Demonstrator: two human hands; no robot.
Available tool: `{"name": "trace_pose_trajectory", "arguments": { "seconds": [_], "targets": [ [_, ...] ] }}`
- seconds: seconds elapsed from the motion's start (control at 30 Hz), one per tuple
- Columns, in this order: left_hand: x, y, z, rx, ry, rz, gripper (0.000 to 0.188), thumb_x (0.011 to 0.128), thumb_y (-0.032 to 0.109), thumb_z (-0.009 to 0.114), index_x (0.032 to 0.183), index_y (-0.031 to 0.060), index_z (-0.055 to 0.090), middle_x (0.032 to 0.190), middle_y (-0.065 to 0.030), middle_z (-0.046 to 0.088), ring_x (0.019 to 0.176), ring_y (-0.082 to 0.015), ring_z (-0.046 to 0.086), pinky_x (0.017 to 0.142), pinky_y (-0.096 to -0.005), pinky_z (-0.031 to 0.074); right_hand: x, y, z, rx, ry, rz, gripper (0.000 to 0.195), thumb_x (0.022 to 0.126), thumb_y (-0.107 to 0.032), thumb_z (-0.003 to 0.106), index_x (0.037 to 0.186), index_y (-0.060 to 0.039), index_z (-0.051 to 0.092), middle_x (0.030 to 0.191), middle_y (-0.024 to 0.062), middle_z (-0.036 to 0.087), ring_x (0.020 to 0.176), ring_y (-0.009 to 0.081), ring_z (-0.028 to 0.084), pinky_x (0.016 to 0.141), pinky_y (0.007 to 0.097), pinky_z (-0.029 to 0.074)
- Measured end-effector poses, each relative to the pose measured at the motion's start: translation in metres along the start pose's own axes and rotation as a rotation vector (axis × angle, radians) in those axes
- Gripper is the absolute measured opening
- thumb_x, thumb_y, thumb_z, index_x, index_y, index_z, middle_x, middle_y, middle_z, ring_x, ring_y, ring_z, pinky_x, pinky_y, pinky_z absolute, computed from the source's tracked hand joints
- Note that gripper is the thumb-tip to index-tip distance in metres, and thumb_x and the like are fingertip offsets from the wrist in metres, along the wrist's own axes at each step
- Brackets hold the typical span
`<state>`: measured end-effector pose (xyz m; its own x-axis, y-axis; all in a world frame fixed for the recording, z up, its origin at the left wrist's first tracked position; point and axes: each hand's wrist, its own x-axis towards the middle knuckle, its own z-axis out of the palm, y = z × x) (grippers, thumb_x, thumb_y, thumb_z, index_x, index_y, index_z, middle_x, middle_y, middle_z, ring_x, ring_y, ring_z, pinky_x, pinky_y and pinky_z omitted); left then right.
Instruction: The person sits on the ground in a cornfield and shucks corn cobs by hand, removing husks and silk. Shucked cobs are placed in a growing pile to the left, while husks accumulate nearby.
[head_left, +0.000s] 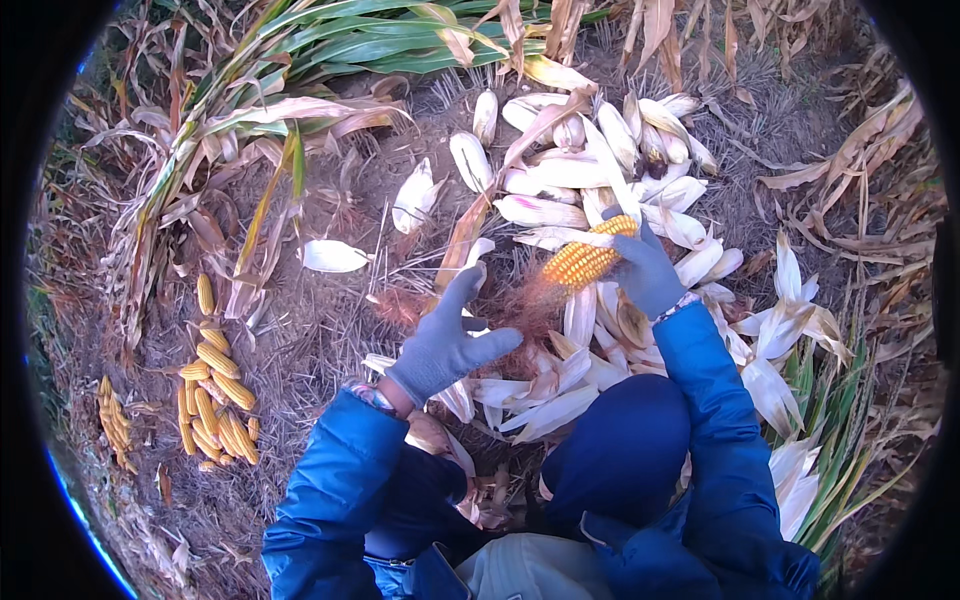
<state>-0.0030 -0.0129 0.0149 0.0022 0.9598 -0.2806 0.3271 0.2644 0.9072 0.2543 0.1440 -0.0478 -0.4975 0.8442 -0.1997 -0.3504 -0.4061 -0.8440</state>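
An ear of yellow corn (581, 259) with bare kernels is in my right hand (646, 264), which wears a grey glove. Some pale husk still hangs at the upper end of this ear, beside my fingers. Reddish-brown corn silk (538, 304) spreads below its lower tip, partly blurred. To the left, my gloved left hand (457, 341) is apart from the ear, thumb and fingers spread, holding nothing. Loose pale husks (544, 397) lie beneath and between my hands, in front of my knees.
Beyond my hands lies a heap of ears in their husks (555, 176). Husked yellow ears (217, 409) form a pile at left, with a smaller pile (114, 427) farther out. Cut green corn stalks (352, 45) lie at the top; dry stalks (874, 150) line the right.
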Motion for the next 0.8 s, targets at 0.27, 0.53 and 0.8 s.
{"name": "trace_pose_trajectory", "arguments": {
  "seconds": [0.27,0.53,0.8],
  "targets": [
    [0.01,-0.005,0.001,-0.141,-0.103,0.164,0.057,0.079,0.039,0.073,0.116,-0.0013,0.058,0.095,-0.0075,0.064,0.087,-0.0139,0.058,0.077,-0.0332,0.048,0.004,-0.027,0.093,-0.357,-0.189,0.024,0.049,0.081,-0.019,0.063,0.125,-0.0053,0.048,0.108,0.0109,0.059,0.094,0.0208,0.063,0.07,0.035,0.057],
    [0.009,-0.018,-0.014,0.162,0.324,0.184,0.024,0.083,0.028,0.062,0.088,0.0045,0.063,0.075,-0.0212,0.059,0.07,-0.0385,0.059,0.061,-0.0412,0.047,0.014,-0.008,0.08,-0.625,0.245,-0.439,0.056,0.07,-0.015,0.077,0.115,0.002,0.048,0.102,0.0131,0.059,0.087,0.0193,0.06,0.076,0.0305,0.051],
    [-0.004,-0.016,-0.028,0.549,0.061,0.109,0.051,0.08,0.046,0.062,0.119,0.0135,0.057,0.106,-0.0175,0.062,0.096,-0.0361,0.061,0.083,-0.0439,0.049,0.009,-0.024,0.057,0.004,0.455,-0.329,0.055,0.081,-0.018,0.068,0.127,-0.0076,0.039,0.112,0.0134,0.052,0.099,0.0257,0.058,0.071,0.0371,0.056]
  ]
}}
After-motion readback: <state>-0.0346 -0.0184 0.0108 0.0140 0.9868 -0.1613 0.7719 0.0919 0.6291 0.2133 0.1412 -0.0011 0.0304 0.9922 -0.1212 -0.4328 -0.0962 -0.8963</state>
